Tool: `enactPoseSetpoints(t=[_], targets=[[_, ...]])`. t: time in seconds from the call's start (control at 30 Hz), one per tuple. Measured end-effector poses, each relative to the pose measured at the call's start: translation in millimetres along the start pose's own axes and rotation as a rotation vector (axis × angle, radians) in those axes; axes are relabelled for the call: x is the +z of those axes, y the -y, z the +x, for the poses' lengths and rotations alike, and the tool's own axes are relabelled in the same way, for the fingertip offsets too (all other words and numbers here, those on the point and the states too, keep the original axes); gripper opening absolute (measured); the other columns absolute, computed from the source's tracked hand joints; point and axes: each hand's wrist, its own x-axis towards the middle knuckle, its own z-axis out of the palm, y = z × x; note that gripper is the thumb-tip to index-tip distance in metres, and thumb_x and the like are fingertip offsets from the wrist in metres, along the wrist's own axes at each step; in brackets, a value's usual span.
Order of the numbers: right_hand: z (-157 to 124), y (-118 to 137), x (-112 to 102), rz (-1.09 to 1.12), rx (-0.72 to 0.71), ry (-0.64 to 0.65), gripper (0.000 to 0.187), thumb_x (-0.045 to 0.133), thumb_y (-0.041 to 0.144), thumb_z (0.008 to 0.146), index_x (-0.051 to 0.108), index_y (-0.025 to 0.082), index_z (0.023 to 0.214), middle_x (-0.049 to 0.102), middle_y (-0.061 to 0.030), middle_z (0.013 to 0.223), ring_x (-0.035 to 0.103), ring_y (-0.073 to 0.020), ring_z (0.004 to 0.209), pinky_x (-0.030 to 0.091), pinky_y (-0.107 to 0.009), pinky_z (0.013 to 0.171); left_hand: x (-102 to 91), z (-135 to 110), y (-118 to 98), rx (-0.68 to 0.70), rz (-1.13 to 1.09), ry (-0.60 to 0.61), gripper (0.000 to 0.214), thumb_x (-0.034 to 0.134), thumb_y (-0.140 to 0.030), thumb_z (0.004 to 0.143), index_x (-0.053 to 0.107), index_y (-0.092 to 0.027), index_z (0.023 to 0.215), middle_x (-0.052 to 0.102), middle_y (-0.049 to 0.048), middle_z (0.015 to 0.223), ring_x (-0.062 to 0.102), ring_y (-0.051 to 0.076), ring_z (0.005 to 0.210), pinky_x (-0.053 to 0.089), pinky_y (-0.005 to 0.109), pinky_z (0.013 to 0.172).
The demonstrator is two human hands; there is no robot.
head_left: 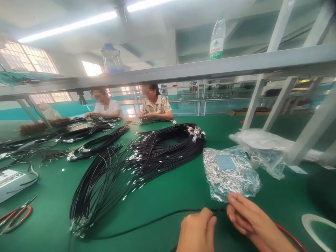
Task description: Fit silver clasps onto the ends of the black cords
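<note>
My left hand (198,229) and my right hand (248,220) meet at the bottom middle of the head view, both pinched on one thin black cable (147,224) that trails left across the green table (52,217). My right fingertips touch the near edge of a clear plastic bag of small silver metal parts (229,173). A big looped bundle of black cables with metal ends (136,164) lies just beyond my hands.
More black cable bundles (97,143) lie at the far left. Red-handled pliers (15,217) and a grey box (12,182) sit at the left edge. A tape roll (319,229) lies at the lower right, another clear bag (265,147) and a shelf post (309,133) beyond. Two people (154,105) work opposite.
</note>
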Motion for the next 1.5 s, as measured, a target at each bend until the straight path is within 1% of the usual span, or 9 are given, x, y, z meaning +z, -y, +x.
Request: enactPoseSetpoints(t=[0.23,0.43,0.53,0.67,0.77,0.9,1.0,1.2,1.5], targets=[[0,-9,2,0.092,0.014,0.023,0.05,0.077,0.058,0.073,0.049,0.017,0.073,0.049,0.0032,0.055,0.011,-0.0034,0.045,0.011,-0.022,0.046,-1.9,0,-3,-0.054,-0.175,0.013,0.025,0.041,-0.026,0.09,0.057,-0.019,0.072,0.05,-0.0001,0.059,0.042,0.013,0.054,0.026,0.025,0.054],[-1,-15,1,0.141,0.099,0.016,0.048,0.086,0.054,0.061,0.055,0.018,0.072,0.042,0.0038,0.049,0.024,-0.0066,0.047,0.018,-0.021,0.047,5.9,5,-3,-0.11,-0.533,0.156,0.027,0.038,-0.023,0.089,0.056,-0.018,0.069,0.038,-0.0057,0.048,0.036,0.009,0.044,0.026,0.021,0.047],[-2,-24,10,0.068,0.106,0.098,0.05,0.083,0.058,0.063,0.058,0.017,0.076,0.038,0.0054,0.041,0.026,-0.0056,0.043,0.014,-0.019,0.046,11.1,6,0,-0.104,-0.552,0.117,0.029,0.039,-0.027,0.09,0.047,-0.018,0.064,0.039,-0.0058,0.048,0.033,0.008,0.043,0.023,0.021,0.045],[5,-23,1,0.009,0.103,0.095,0.061,0.084,0.06,0.061,0.064,0.016,0.097,0.045,0.0047,0.047,0.02,-0.0026,0.042,0.01,-0.015,0.042,6.9,4,2,-0.104,-0.582,0.021,0.024,0.045,-0.036,0.09,0.056,-0.015,0.09,0.038,-0.0082,0.05,0.03,0.009,0.045,0.02,0.022,0.045],[10,-10,-24,0.103,0.007,-0.077,0.05,0.086,0.052,0.063,0.069,0.016,0.093,0.055,0.0004,0.062,0.032,-0.0046,0.047,0.03,-0.014,0.042,0.4,4,1,-0.122,-0.644,-0.013,0.034,0.045,-0.039,0.091,0.057,-0.014,0.111,0.034,-0.0095,0.05,0.028,0.009,0.046,0.02,0.022,0.046],[9,8,-44,0.195,-0.005,-0.235,0.047,0.094,0.034,0.047,0.074,0.014,0.085,0.065,-0.0086,0.085,0.056,-0.0183,0.077,0.055,-0.023,0.067,-1.0,5,-1,-0.143,-0.707,0.036,0.038,0.045,-0.042,0.091,0.061,-0.013,0.109,0.031,-0.0096,0.047,0.03,0.009,0.043,0.022,0.021,0.045],[5,14,-38,0.169,0.034,-0.241,0.047,0.093,0.025,0.038,0.075,0.012,0.08,0.067,-0.0116,0.09,0.06,-0.025,0.09,0.056,-0.024,0.074,0.1,6,-2,-0.137,-0.733,0.07,0.039,0.045,-0.042,0.091,0.062,-0.011,0.106,0.042,-0.0067,0.048,0.037,0.01,0.046,0.027,0.021,0.048],[3,16,-23,0.221,0.089,-0.216,0.051,0.093,0.027,0.04,0.076,0.01,0.085,0.068,-0.0151,0.102,0.061,-0.0298,0.098,0.058,-0.026,0.076,-4.7,4,-8,-0.074,-0.703,-0.031,0.037,0.048,-0.044,0.09,0.067,-0.014,0.101,0.038,-0.0055,0.058,0.03,0.009,0.053,0.023,0.022,0.05],[1,15,-21,0.203,0.093,-0.181,0.052,0.094,0.027,0.043,0.076,0.012,0.089,0.069,-0.0139,0.101,0.063,-0.0229,0.088,0.056,-0.023,0.074,4.7,5,-4,-0.139,-0.645,0.015,0.039,0.044,-0.046,0.089,0.065,-0.013,0.085,0.04,-0.0056,0.05,0.036,0.01,0.047,0.025,0.022,0.047]])
